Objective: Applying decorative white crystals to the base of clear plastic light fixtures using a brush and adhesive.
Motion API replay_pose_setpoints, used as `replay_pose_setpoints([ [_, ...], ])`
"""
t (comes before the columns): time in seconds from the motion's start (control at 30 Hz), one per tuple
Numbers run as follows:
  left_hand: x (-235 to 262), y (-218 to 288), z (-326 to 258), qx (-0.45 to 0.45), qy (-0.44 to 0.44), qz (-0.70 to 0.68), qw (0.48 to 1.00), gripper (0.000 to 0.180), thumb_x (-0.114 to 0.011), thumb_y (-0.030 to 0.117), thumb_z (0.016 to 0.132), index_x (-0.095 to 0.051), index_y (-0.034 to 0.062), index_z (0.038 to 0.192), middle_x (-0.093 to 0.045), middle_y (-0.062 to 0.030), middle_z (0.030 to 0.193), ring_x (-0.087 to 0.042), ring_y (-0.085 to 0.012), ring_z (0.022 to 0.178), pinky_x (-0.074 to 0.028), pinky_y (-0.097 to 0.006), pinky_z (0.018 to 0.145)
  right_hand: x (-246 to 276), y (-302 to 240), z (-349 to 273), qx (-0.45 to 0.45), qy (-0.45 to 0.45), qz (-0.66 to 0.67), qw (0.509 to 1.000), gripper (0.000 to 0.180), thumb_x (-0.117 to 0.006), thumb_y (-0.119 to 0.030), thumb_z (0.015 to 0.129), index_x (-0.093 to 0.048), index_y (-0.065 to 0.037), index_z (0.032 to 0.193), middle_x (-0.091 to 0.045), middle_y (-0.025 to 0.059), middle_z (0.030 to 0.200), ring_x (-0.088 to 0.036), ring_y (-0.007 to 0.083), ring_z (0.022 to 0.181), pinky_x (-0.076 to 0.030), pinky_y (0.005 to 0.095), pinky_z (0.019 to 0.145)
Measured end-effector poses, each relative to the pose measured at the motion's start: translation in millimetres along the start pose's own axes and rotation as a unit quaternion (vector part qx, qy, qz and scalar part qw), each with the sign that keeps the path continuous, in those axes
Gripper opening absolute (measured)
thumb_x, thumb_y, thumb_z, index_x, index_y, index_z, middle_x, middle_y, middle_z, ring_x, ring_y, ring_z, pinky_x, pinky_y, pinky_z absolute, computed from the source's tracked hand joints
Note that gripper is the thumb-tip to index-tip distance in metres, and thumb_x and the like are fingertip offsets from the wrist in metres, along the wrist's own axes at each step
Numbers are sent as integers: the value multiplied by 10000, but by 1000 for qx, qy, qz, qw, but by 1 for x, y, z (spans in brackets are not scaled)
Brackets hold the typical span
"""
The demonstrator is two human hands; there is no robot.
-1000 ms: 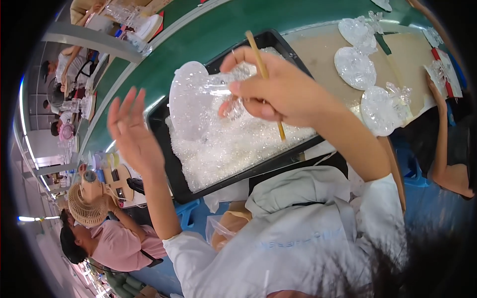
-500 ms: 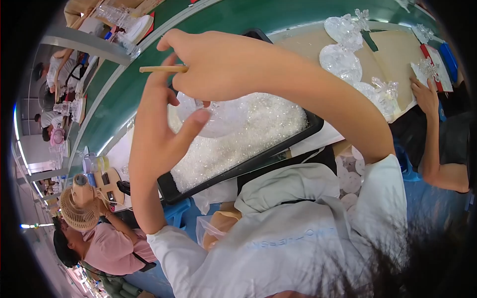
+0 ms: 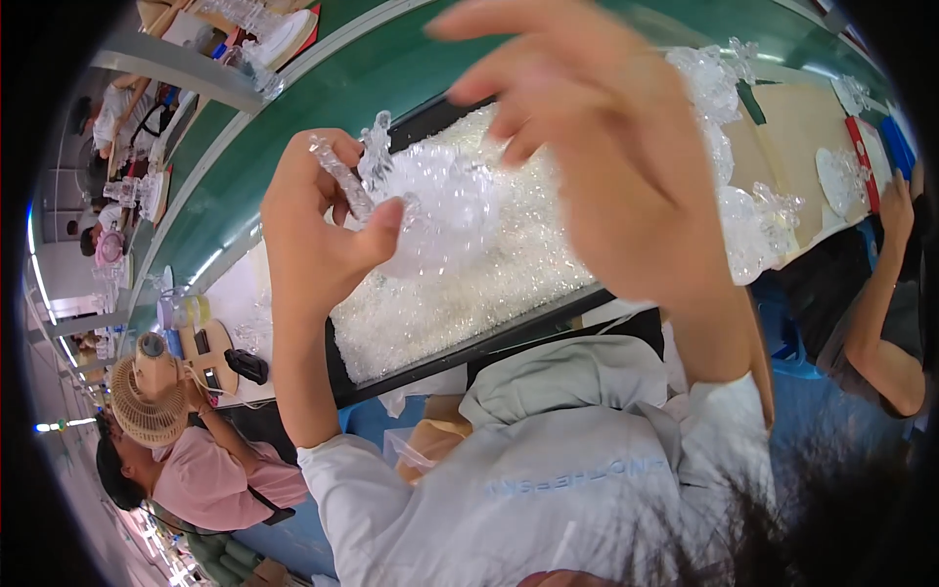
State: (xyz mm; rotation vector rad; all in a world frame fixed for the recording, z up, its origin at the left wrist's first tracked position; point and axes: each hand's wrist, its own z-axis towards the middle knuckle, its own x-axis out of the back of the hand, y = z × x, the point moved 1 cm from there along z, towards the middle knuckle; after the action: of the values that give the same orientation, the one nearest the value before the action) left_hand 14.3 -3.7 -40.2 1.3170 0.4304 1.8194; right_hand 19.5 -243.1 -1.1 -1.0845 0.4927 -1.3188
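Note:
My left hand (image 3: 315, 235) grips a clear plastic ornament (image 3: 445, 215), its fingers and thumb closed around the clear stem-like pieces at the left side. The ornament has a round frosted disc and small sparkling figures on top. It is above or against the clear beads (image 3: 411, 323) filling a black tray (image 3: 469, 342); whether it touches them I cannot tell. My right hand (image 3: 606, 147) is raised over the tray's right part, blurred, with its fingers spread apart and nothing visible in them. It is apart from the ornament.
Several similar clear ornaments (image 3: 753, 225) stand on brown card (image 3: 797, 108) at the right. Another person's hand (image 3: 895, 210) is beside a red and a blue box there. At the left, a person in pink sits by a small beige fan (image 3: 147, 391). A green surface (image 3: 293, 98) runs behind.
My right hand has moved away from the left, to the right, and its fingers have spread. The wooden stick it held no longer shows. The ornament in my left hand is now uncovered.

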Motion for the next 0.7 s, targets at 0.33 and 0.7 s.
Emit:
replay_pose_setpoints([
  [0.33,2,5,-6,-28,76,52,995,471,-833,279,670,-481,54,888,-493,-20,848,-427,-53,596,-363,-200,504,-31,46,-81,27,161,352,922,198,-599,-113,923,-558,49,1031,-661,194,907,-640,158,701,-540,245,603],
  [0.7,0,4,-10,-10,46,90,995,573,-833,450,688,-514,11,872,-455,-82,963,-469,-165,872,-399,-257,736,-48,51,-81,35,76,111,990,242,-690,111,663,-622,-27,850,-690,170,921,-706,203,664,-586,276,591],
])
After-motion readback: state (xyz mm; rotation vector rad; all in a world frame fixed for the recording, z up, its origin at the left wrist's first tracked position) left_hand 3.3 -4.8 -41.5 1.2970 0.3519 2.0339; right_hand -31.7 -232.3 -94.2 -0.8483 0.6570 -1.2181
